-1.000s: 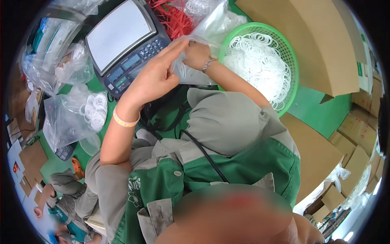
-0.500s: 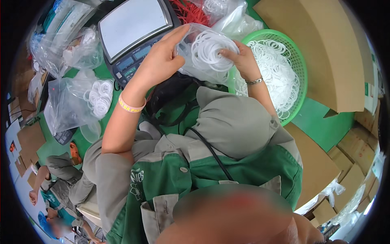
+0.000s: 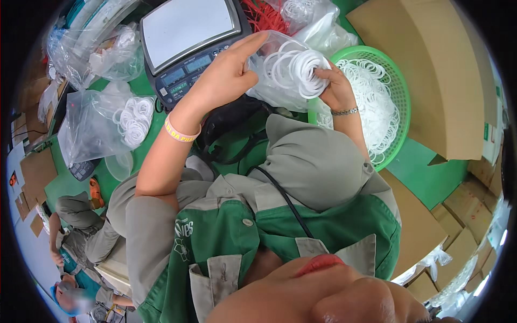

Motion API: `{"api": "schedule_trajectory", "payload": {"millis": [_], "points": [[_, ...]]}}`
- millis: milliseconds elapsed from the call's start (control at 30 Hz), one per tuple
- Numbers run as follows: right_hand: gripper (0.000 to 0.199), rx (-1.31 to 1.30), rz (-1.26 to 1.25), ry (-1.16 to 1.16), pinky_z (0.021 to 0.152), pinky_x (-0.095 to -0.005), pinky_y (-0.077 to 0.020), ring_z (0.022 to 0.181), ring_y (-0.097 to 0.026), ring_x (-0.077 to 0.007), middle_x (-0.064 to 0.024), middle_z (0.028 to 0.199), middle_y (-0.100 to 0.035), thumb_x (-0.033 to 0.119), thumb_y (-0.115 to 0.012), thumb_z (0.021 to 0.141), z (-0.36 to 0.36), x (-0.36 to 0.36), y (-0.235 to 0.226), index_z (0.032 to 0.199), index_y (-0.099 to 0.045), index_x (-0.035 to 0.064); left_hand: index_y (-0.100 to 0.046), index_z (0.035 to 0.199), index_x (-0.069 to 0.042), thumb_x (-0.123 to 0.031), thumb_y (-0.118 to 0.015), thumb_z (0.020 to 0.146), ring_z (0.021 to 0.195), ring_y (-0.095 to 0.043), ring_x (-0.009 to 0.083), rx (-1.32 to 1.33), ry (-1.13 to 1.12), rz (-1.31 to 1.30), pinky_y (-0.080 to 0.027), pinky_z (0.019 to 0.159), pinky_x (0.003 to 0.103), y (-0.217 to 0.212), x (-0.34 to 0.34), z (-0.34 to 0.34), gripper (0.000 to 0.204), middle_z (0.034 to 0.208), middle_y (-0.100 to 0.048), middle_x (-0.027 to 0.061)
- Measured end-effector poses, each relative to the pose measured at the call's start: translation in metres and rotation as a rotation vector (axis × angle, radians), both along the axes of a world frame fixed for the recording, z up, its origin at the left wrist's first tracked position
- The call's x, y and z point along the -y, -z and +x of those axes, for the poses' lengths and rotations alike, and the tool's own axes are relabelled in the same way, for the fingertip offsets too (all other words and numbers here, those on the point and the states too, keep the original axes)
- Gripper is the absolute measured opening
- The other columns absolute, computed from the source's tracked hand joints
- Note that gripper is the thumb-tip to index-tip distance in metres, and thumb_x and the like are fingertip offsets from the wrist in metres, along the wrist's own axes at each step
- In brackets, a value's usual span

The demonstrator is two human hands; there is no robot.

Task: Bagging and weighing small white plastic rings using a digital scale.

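My right hand [image 3: 340, 90] grips a thick bunch of white rings [image 3: 308, 74], thumb on top and fingers behind. The bunch is at the mouth of a clear plastic bag [image 3: 262, 63]. A few looser rings fan out to its left, over or inside the bag; I cannot tell which. My left hand [image 3: 226, 75] has its index finger stretched along the bag's edge and the other fingers curled, holding the plastic. Just right of my right wrist stands a green basket [image 3: 405, 116] full of loose white rings [image 3: 371, 107].
A digital scale [image 3: 189, 32] sits behind my left hand. At the left lies another clear bag [image 3: 86, 126] beside a heap of white rings [image 3: 134, 123]. Red strips [image 3: 266, 16] and plastic bags lie at the back. Cardboard [image 3: 431, 70] rises on the right. Another person [image 3: 81, 258] sits at lower left.
My right hand has shifted right and gathered the rings into a tighter bunch, turning them. The left hand keeps its pose on the bag. The whole view has shifted slightly.
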State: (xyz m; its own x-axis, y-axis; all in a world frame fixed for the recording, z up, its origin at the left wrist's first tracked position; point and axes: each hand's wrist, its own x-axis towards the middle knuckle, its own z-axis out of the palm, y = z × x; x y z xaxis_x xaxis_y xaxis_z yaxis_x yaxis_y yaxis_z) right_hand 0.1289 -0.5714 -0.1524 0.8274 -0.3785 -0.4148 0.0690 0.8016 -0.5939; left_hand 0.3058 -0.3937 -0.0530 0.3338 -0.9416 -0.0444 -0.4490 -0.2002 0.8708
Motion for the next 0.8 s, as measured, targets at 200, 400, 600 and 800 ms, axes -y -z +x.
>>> {"api": "schedule_trajectory", "payload": {"millis": [200, 400, 600, 800], "points": [[0.037, 0.22, 0.137, -0.125, 0.078, -0.0347, -0.0498, 0.088, -0.06, -0.0246, -0.0197, 0.101, -0.058, -0.004, -0.046, 0.076, -0.012, 0.013, 0.023, 0.112, -0.045, -0.0115, -0.038, 0.129, -0.002, -0.001, -0.047, 0.066, 0.079, -0.055, 0.0238, 0.016, 0.048, -0.006, -0.044, 0.068, 0.029, -0.002, 0.0, -0.004, 0.063, 0.132, -0.039, 0.0197], [0.03, -0.304, -0.597, -0.016, 0.077, -0.0274, -0.046, 0.089, -0.059, -0.0193, -0.0135, 0.1, -0.061, 0.008, -0.058, 0.078, -0.021, 0.005, 0.002, 0.106, -0.057, -0.0032, -0.037, 0.133, -0.01, 0.005, -0.044, 0.065, 0.057, -0.04, 0.0086, 0.07, 0.08, -0.047, -0.039, 0.053, 0.022, 0.001, -0.006, -0.006, 0.07, 0.135, -0.037, 0.0122], [0.02, -0.554, -1.476, 0.067, 0.068, -0.0286, -0.0443, 0.079, -0.057, -0.0214, -0.0118, 0.09, -0.059, 0.017, -0.059, 0.082, -0.033, -0.003, -0.017, 0.095, -0.063, 0.0018, -0.031, 0.135, -0.009, 0.009, -0.043, 0.064, 0.065, -0.048, 0.016, 0.107, 0.233, -0.029, -0.041, 0.054, 0.024, -0.006, -0.009, -0.017, 0.074, 0.139, -0.031, 0.0158], [0.019, -0.48, -1.459, -0.034, 0.064, -0.0325, -0.0444, 0.072, -0.056, -0.0284, -0.0161, 0.083, -0.058, 0.015, -0.057, 0.082, -0.031, -0.015, -0.023, 0.095, -0.061, 0.001, -0.029, 0.136, -0.009, 0.009, -0.043, 0.065, 0.063, -0.048, 0.0172, 0.109, 0.257, -0.038, -0.042, 0.055, 0.026, -0.013, -0.008, -0.023, 0.075, 0.139, -0.03, 0.0176]]}}
